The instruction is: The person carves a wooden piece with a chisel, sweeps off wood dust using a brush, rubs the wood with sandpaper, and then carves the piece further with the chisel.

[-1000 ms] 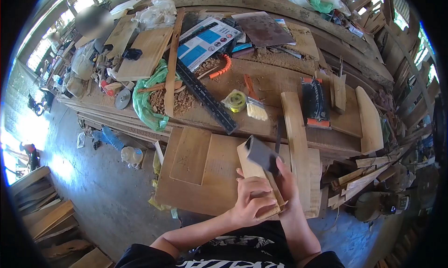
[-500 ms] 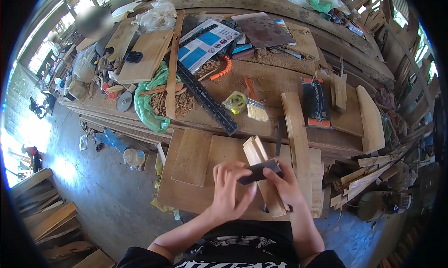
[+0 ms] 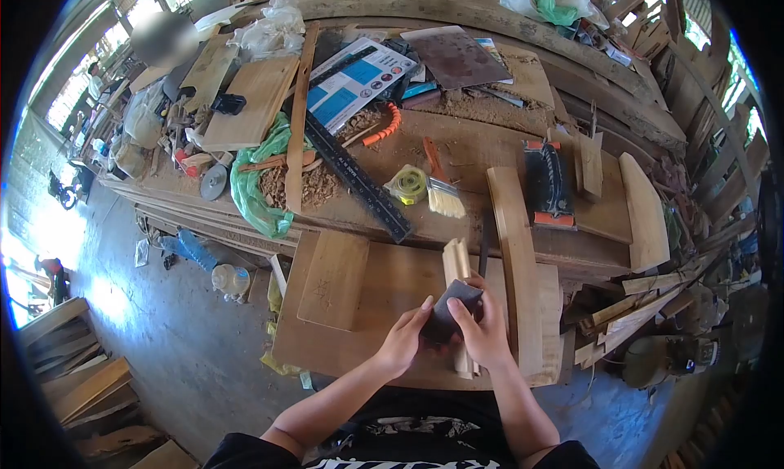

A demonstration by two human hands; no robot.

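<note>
Dark grey flat sheet (image 3: 452,307): held before the torso, tilted, in front of the grooved pale wood strip (image 3: 455,261), which shows above and below it.
Right hand (image 3: 483,332): thumb laid on the sheet's face, fingers bent around its far side, pinching it.
Left hand (image 3: 400,340): at the sheet's left edge, fingers close together and extended; whether they grip the sheet, cannot tell.
Broad brown wooden board (image 3: 388,285): beneath both hands, with a rectangular wooden panel (image 3: 333,283) flat on its left part.
Long pale wooden plank (image 3: 516,261): right of the hands, reaching onto the cluttered wooden workbench (image 3: 482,142).
Bench tools: yellow tape measure (image 3: 407,185) just beside an orange-handled brush (image 3: 445,198); black ruler (image 3: 355,177) slanting to their left; black sanding block with orange ends (image 3: 550,183) to their right.
Green plastic bag (image 3: 260,200): beside brown wood shavings (image 3: 318,190).
</note>
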